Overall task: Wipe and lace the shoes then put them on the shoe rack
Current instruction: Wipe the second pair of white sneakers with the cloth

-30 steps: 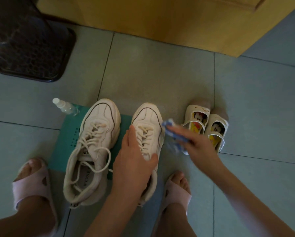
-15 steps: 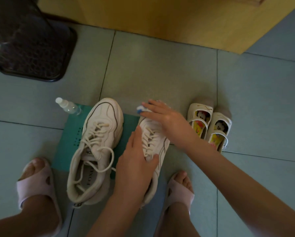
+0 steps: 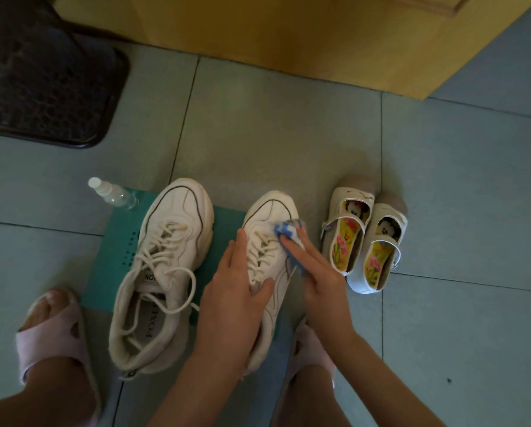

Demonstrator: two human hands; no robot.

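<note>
Grey floor tiles (image 3: 258, 124) lie beneath me. My right hand (image 3: 316, 272) presses a blue-checked cloth (image 3: 288, 232) flat-fingered on the right sneaker (image 3: 270, 217), wiping its upper. My left hand (image 3: 236, 291) clasps that shoe's tongue to steady it. At nine o'clock sits the left sneaker (image 3: 162, 272), laces loose, on a teal mat (image 3: 116, 241); at three o'clock, children's shoes (image 3: 365, 241).

2 white sneakers (image 3: 162, 272), 2 small children's shoes (image 3: 347, 235), 1 spray bottle (image 3: 111, 193), 1 blue cloth (image 3: 288, 231), 1 teal mat (image 3: 119, 251), 2 pink slippers (image 3: 54, 334)
</note>
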